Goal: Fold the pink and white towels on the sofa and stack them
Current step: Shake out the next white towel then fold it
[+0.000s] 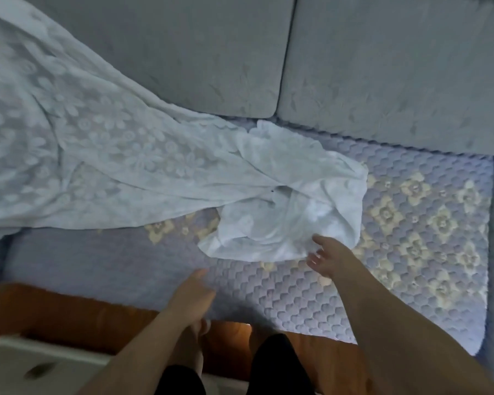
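White towel (pixel 283 212) lies crumpled on sofa (pixel 126 266) — right hand (pixel 330 259) spread wide, touching its edge.

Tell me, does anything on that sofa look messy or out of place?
Yes. The white towel lies crumpled in a heap on the seat, not folded. A lace curtain trails across the sofa onto it. No pink towel shows.

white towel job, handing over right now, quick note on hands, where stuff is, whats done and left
Left hand: open, above the sofa seat, holding nothing.
Right hand: open, fingers at the near edge of the white towel, not gripping it.
White towel: crumpled and unfolded on the seat, partly under a lace cover.
Pink towel: not in view.
Done: nothing folded.
Left: fold both, stack.
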Motion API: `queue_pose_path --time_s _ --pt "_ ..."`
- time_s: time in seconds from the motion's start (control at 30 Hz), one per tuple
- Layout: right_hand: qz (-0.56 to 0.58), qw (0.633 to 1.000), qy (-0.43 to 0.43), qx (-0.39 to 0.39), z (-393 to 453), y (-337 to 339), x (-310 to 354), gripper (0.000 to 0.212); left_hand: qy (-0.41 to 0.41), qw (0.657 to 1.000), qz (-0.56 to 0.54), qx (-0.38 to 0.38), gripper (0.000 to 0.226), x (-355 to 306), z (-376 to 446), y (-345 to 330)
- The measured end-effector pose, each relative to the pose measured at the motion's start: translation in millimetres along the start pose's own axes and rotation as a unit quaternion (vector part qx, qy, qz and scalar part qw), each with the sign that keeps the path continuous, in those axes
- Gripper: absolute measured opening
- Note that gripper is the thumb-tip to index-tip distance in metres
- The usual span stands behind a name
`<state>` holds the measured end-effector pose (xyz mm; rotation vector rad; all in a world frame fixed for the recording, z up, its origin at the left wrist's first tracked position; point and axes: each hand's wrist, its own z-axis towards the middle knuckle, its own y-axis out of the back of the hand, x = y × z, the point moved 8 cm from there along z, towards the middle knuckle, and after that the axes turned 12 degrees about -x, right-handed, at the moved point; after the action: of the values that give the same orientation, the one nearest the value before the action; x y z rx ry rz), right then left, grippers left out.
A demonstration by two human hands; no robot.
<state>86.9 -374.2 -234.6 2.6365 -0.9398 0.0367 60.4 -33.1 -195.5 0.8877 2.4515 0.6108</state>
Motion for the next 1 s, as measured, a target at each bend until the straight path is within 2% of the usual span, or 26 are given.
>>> queue_pose_path --time_s 0.07,0.13,0.17,0.27,0.37,0.43,0.5,0.6,0.63,0.67,0.73,0.8,0.83,0.87,0.9,0.93,0.97,1.0 --pt "0.011 0.999 0.018 0.028 -19 6 11 0.034 -0.003 1.000 0.026 0.001 0.063 -14 -12 -14" --pt "0.058 0.995 0.037 0.073 -52 20 22 0.012 -0.042 0.997 0.055 0.025 0.071 -34 -33 -26" --pt "0.093 0.990 0.038 0.099 -74 29 27 0.010 -0.063 0.995 0.067 0.041 0.075 -46 -43 -31" --pt "0.165 0.971 0.066 0.158 -138 58 34 0.020 -0.139 0.985 0.100 0.031 0.082 -82 -62 -44" --pt "0.131 0.978 0.077 0.140 -164 80 23 0.017 -0.178 0.971 0.158 0.022 0.072 -106 -58 -56" --pt "0.074 0.991 0.075 0.085 -150 92 7 0.013 -0.203 0.941 0.271 -0.005 0.060 -103 -37 -59" --pt "0.047 0.996 0.067 0.040 -123 100 -10 0.012 -0.227 0.895 0.382 -0.030 0.050 -87 0 -63" --pt "0.029 0.998 0.059 0.007 -82 97 -38 0.011 -0.295 0.831 0.470 -0.042 0.052 -68 41 -65" --pt "0.029 0.998 0.054 0.008 -74 93 -48 0.011 -0.327 0.820 0.468 -0.045 0.052 -71 40 -64" --pt "0.016 0.998 0.051 0.015 -73 88 -56 0.011 -0.346 0.827 0.441 -0.035 0.048 -79 29 -62" --pt "-0.021 0.997 0.057 0.052 -91 80 -72 0.008 -0.330 0.890 0.309 0.048 0.041 -102 -17 -60" --pt "-0.112 0.988 0.084 0.068 -118 56 -96 0.033 -0.265 0.946 0.101 0.156 0.035 -130 -89 -51" --pt "-0.138 0.984 0.085 0.071 -140 46 -106 0.041 -0.233 0.952 -0.012 0.196 0.025 -145 -127 -44" --pt "-0.127 0.980 0.151 0.023 -162 56 -99 0.038 -0.215 0.948 -0.094 0.215 0.019 -158 -158 -35" --pt "-0.187 0.954 0.234 -0.026 -186 64 -91 0.028 -0.221 0.940 -0.140 0.217 0.021 -173 -186 -24" --pt "-0.254 0.917 0.305 -0.041 -215 60 -80 0.017 -0.238 0.931 -0.174 0.214 0.024 -186 -206 -15" --pt "-0.261 0.871 0.414 -0.043 -245 66 -55 0.014 -0.253 0.917 -0.215 0.222 0.028 -198 -223 -6" --pt "-0.217 0.863 0.453 -0.055 -275 86 -35 0.018 -0.262 0.900 -0.257 0.236 0.032 -208 -235 2"
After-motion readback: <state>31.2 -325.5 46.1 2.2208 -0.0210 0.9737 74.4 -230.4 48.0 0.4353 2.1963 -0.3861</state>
